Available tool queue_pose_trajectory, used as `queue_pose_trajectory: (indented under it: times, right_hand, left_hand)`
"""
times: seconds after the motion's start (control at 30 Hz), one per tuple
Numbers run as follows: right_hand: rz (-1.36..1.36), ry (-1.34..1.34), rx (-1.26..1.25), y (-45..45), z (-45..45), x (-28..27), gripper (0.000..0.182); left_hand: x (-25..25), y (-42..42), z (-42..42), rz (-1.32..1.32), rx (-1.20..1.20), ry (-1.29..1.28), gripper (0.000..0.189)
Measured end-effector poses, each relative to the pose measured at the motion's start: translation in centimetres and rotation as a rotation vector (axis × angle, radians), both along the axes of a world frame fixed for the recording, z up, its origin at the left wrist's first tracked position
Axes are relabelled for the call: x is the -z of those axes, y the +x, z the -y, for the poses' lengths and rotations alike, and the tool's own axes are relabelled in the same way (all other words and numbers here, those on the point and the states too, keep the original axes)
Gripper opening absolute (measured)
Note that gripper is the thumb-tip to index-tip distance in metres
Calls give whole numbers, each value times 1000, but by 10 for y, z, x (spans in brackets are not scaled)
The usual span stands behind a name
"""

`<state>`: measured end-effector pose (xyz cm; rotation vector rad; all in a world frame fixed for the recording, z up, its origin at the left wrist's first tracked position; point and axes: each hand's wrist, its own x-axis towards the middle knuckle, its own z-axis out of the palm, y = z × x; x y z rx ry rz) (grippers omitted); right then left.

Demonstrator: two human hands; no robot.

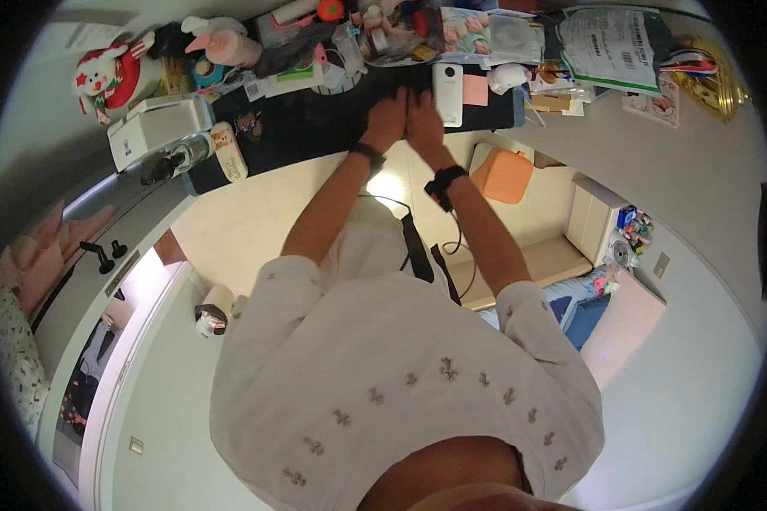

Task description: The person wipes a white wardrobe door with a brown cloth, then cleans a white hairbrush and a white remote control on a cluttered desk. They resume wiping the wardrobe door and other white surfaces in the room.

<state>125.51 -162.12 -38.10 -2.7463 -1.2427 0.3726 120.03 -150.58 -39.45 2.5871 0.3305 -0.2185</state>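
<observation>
My left hand (387, 119) and my right hand (424, 119) are side by side over a black desk mat (313, 118), their inner edges touching or nearly so. The fingers point away from me and look small and dark against the mat. Whether anything is between them cannot be made out. Just right of my right hand lies a white phone-like device (448, 96) with a dark round spot near its top. A pink square of paper (475, 89) lies beside it. Dark bands circle both wrists.
Along the desk's back sit a clear bag (396, 35), a pink pump bottle (233, 48) and a grey-green printed pouch (607, 48). Left are a white box (160, 131), a glass jar (193, 152) and a decorated case (229, 152). Below is an orange-topped stool (503, 174); a cable (457, 233) hangs near my right arm.
</observation>
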Motion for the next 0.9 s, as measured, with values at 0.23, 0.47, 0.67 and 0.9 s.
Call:
queue_pose_trajectory:
  times: [0.23,0.47,0.67,0.9]
  right_hand:
    - [-174,15,129,-49,-9,-14,69]
    - [-208,-50,81,18,-16,-27,57]
    - [-231,173,44,60,16,-39,59]
    - [-190,252,275,59,95,-51,77]
  left_hand:
    - [-36,-45,-4,-150,33,122,82]
    - [-29,14,-12,-103,26,82,78]
    - [-21,49,14,-99,-182,53,62]
    - [-21,21,31,-85,-145,40,54]
